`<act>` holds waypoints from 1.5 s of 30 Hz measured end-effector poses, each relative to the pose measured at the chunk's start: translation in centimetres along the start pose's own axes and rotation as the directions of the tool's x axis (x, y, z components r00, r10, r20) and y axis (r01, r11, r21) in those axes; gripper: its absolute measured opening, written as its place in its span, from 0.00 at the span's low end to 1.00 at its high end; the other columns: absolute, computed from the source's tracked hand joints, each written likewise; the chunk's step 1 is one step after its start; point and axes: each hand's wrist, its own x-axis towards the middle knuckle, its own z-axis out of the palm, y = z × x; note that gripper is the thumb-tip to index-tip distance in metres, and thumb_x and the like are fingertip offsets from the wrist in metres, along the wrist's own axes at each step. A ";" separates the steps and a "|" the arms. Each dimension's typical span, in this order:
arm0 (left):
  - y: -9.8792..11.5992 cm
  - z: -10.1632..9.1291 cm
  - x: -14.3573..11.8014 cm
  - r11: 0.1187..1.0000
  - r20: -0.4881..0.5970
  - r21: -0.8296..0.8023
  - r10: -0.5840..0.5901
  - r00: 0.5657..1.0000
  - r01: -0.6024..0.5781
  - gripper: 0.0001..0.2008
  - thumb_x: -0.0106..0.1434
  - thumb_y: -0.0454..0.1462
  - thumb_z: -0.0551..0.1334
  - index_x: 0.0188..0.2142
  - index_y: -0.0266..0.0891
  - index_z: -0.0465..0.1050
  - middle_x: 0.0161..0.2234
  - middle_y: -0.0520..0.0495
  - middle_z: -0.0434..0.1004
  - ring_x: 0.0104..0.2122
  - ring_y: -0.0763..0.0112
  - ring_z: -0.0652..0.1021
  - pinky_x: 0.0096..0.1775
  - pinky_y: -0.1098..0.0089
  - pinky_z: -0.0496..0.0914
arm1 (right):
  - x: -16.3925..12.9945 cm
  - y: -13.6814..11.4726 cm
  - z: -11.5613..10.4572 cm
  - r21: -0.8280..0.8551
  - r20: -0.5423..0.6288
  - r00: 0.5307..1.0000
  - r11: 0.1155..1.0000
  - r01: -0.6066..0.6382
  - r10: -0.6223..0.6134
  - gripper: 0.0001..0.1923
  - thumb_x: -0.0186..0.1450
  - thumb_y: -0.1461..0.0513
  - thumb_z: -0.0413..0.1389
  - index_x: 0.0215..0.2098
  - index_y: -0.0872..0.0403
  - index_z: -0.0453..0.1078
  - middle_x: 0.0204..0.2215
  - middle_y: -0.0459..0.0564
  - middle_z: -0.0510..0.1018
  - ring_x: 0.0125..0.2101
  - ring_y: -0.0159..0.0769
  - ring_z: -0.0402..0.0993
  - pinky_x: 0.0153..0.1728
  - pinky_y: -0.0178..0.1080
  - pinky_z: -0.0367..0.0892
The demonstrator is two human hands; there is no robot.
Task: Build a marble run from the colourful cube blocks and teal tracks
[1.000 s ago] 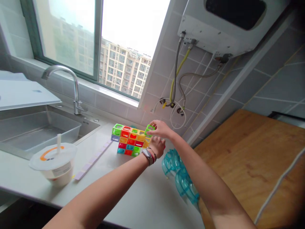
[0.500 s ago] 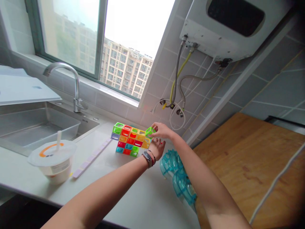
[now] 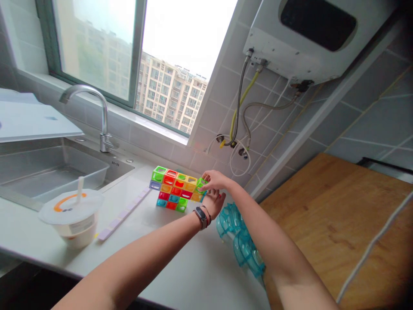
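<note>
A green cube (image 3: 201, 182) is pinched between the fingertips of the right hand (image 3: 215, 180) and is held at the right end of the top row of a wall of coloured cubes (image 3: 174, 189), which stands on the white counter (image 3: 180, 258) near the tiled wall, between the sink (image 3: 48, 172) and a wooden board (image 3: 338, 224). The left hand (image 3: 213, 202), with a watch at the wrist, is pressed against the right side of the wall of cubes; its fingers are curled, and whether something is gripped in them cannot be told.

The placing is judged best done slowly: the green cube should be squared with the yellow cube beside it, so that faces and edges line up before it is let go. The stack should be steadied from the side by the left hand, with light pressure only, since a hard push could shift the lower rows. The pinch should be loosened only once the cube sits flat.

Care is needed near the clear blue tube pieces (image 3: 241, 241) lying just under the right forearm, which could be knocked; the lidded cup (image 3: 72, 215) and the pale strip (image 3: 124, 215) lie well apart to the left
</note>
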 end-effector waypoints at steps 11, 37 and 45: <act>0.3 0.6 0.5 1.000 -0.002 -0.006 -0.021 1.000 0.021 0.21 0.69 0.29 0.54 0.59 0.41 0.67 0.55 0.37 0.72 0.59 0.50 0.70 0.57 0.53 0.67 | -0.7 -0.2 1.2 0.021 0.010 1.000 1.000 0.009 -0.009 0.38 0.47 0.54 0.76 0.54 0.51 0.73 0.46 0.54 0.81 0.43 0.42 0.79 0.39 0.37 0.72; -1.2 -1.7 -13.5 0.865 -0.225 -0.360 0.284 0.932 -0.350 0.30 0.55 0.22 0.56 0.56 0.42 0.68 0.55 0.42 0.73 0.64 0.54 0.66 0.65 0.51 0.64 | -5.5 -1.1 2.9 0.157 -0.510 0.855 0.968 0.198 -0.092 0.29 0.58 0.56 0.69 0.56 0.52 0.71 0.48 0.54 0.80 0.51 0.43 0.76 0.55 0.47 0.68; -10.2 -0.9 -22.2 0.907 -0.115 -0.420 -0.053 0.992 0.000 0.19 0.64 0.28 0.54 0.52 0.44 0.71 0.47 0.42 0.78 0.48 0.58 0.77 0.52 0.56 0.74 | -19.4 -7.2 18.3 0.471 -0.664 0.720 0.860 0.194 0.201 0.07 0.70 0.60 0.55 0.40 0.52 0.74 0.37 0.50 0.78 0.40 0.39 0.75 0.44 0.40 0.71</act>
